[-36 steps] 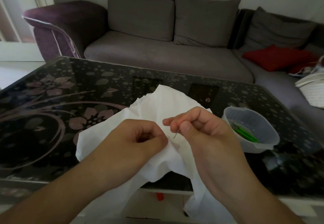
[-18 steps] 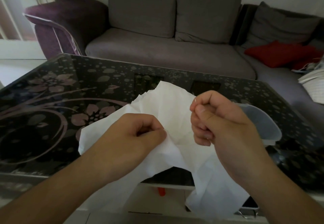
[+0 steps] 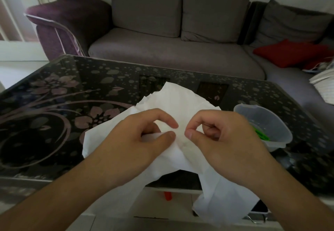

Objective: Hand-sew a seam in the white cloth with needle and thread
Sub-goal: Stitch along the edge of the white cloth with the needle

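The white cloth (image 3: 180, 100) lies crumpled over the near edge of the dark table, part of it hanging down toward me. My left hand (image 3: 144, 140) grips a fold of it between thumb and forefinger. My right hand (image 3: 222, 140) sits just to the right, thumb and forefinger pinched together at the cloth right beside the left fingertips. The needle and thread are too fine to make out at the pinch.
A clear plastic bowl (image 3: 271, 122) with green items inside stands on the table just right of my right hand. The dark glass table (image 3: 54, 113) with a flower pattern stretches left. A grey sofa (image 3: 171, 55) with a red cushion (image 3: 291, 51) is behind it.
My right hand first rose up and to the right away from the cloth, then came back down to the cloth next to my left hand. My left hand kept its hold.
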Motion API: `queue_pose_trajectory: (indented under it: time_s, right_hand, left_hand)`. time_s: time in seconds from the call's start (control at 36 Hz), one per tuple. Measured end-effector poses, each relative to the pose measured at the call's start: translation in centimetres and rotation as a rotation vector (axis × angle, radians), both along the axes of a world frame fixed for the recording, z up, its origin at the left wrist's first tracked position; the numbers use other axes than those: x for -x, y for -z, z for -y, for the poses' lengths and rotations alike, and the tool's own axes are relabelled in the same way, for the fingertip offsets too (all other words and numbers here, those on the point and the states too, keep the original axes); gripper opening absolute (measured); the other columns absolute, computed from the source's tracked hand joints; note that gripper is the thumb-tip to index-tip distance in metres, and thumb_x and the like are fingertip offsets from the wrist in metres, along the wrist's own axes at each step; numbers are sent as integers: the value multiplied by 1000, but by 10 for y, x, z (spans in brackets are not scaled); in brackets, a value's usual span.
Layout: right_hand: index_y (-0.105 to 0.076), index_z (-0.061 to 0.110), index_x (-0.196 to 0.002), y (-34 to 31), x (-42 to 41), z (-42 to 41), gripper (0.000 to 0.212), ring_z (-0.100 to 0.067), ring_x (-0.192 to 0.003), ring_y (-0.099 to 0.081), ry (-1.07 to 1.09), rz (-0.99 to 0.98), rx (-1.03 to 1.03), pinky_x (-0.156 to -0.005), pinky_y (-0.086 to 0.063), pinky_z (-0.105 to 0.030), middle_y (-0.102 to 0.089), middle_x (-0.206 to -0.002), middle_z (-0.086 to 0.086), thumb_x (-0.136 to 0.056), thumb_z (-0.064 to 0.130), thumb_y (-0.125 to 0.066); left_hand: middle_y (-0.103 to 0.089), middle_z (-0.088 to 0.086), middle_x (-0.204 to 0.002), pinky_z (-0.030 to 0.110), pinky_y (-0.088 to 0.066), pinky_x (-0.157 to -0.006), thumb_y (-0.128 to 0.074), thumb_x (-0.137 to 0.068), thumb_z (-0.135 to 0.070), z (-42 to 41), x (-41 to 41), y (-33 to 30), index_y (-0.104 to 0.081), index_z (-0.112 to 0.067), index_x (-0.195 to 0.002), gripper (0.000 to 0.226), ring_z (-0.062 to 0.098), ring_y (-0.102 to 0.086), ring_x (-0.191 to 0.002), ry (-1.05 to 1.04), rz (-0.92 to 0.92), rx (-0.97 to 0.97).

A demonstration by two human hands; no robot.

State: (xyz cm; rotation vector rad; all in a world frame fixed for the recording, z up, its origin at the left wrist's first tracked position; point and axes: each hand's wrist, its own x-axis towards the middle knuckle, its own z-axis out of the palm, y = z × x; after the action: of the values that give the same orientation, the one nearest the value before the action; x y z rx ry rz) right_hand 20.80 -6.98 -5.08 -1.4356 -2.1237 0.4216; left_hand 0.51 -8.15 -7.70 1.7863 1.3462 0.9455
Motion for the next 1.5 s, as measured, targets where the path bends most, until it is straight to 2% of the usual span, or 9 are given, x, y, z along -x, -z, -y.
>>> queue_pose_trajectory:
  time_s: [0.17, 0.36, 0.53, 0.64, 0.69, 0.81, 1.03, 1.19, 1.5]
  right_hand:
    - [-63, 34, -72, 4, 0, -3, 22, 2, -68, -56, 53, -101, -35, -61, -40, -2, -55, -61, 23, -92, 29, -73]
    - [-62, 34, -71, 4, -4, -6, 25, -3, -61, -55, 143, -152, -117, -59, -43, -4, -54, -57, 17, -92, 27, -73]
    - [-64, 28, -74, 4, -11, -12, 20, -6, -55, -54, 341, -190, -156, -47, -41, -10, -57, -56, 10, -92, 25, -73]
    - [-65, 27, -79, 3, -16, -16, 16, -15, -58, -59, 431, -192, -134, -51, -42, -17, -61, -59, 4, -94, 26, -71]
    - [-65, 30, -88, 3, -16, -16, 11, -12, -60, -59, 423, -193, -88, -48, -40, -12, -61, -62, 5, -94, 24, -71]
    - [-63, 37, -107, -3, -10, -9, 32, -3, -58, -56, 245, -249, 16, -49, -43, -8, -56, -62, 5, -92, 11, -73]
    - [-72, 36, -93, 6, 5, -2, 7, -7, -52, -44, -100, -127, 152, -55, -41, -14, -45, -54, 9, -92, 29, -74]
    - [-69, 31, -75, 11, 3, -2, 20, -8, -52, -45, -51, -138, 65, -56, -43, -14, -46, -52, 8, -91, 22, -75]
    - [-65, 22, -71, 5, -4, -5, 23, -4, -52, -52, 241, -304, 15, -52, -42, -12, -57, -56, 3, -91, 13, -71]
  left_hand:
    - [-69, -33, -88, 2, -43, -74, -65, -95, -41, 1, -1, -1, -76, -46, -94, 12, -6, -64, -92, 43, -70, -24]
    - [-71, -34, -102, 16, -50, -90, -63, -93, -44, -2, 0, 0, -77, -43, -93, 14, -8, -64, -102, 21, -87, -16]
    - [-73, -31, -99, 18, -51, -90, -65, -95, -39, -3, 1, 1, -78, -39, -91, 14, -7, -66, -100, 20, -77, -29]
    - [-72, -31, -99, 12, -50, -88, -64, -95, -39, -3, 1, 1, -78, -39, -91, 14, -7, -65, -100, 13, -87, -30]
    - [-72, -31, -98, 6, -48, -83, -65, -96, -37, -2, 1, 2, -78, -38, -90, 14, -8, -65, -100, 13, -90, -36]
    - [-73, -30, -96, 6, -47, -82, -66, -96, -35, -1, 2, 3, -78, -36, -89, 13, -7, -66, -98, 15, -82, -36]
    - [-72, -27, -90, 4, -41, -70, -64, -96, -40, -1, 0, 3, -77, -41, -91, 14, -3, -66, -90, 16, -102, -30]
    - [-74, -28, -92, 7, -44, -73, -65, -95, -39, -2, -2, 3, -78, -40, -91, 13, -3, -67, -93, 16, -98, -16]
    - [-74, -29, -95, 3, -45, -79, -67, -96, -34, -2, 1, 2, -78, -37, -89, 13, -7, -66, -97, 15, -80, -22]
